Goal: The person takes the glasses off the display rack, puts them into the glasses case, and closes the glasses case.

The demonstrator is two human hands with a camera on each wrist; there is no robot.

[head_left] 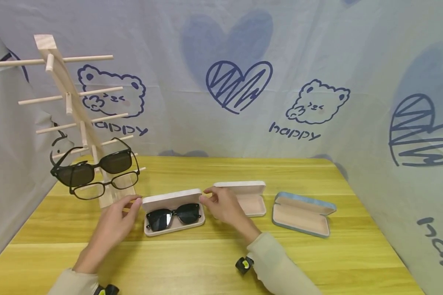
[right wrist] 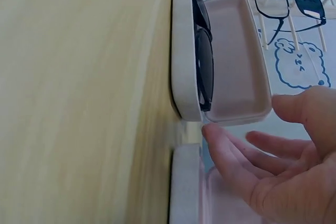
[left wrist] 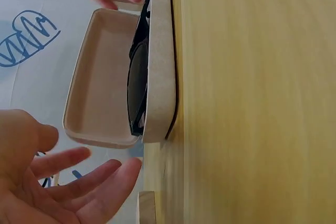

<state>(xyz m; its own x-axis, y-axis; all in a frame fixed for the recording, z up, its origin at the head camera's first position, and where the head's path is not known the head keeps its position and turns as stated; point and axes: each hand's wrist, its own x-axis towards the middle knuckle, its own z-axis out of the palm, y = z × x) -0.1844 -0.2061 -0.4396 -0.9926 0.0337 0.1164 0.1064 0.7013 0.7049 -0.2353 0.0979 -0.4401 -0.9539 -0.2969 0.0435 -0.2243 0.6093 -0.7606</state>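
Note:
A pale pink-white glasses case [head_left: 171, 198] stands on the table with its lid raised. Folded black sunglasses [head_left: 188, 214] lie inside it, dark lenses facing out. My left hand [head_left: 116, 223] is at the case's left end, fingers spread and loosely bent; the left wrist view shows a small gap between them and the lid [left wrist: 105, 77]. At the right end is my right hand [head_left: 224, 205]. Its thumb [right wrist: 286, 107] is at the lid's corner, touching or almost so, and the other fingers extend beside the case. Neither hand holds anything.
Right of my right hand sits a second pale case [head_left: 256, 205], lid up, then a blue case [head_left: 300, 219], also lid up. A wooden peg stand [head_left: 64, 78] rises at the left, bearing black sunglasses [head_left: 116, 163] and clear black-framed glasses [head_left: 105, 189]. Printed cloth hangs behind.

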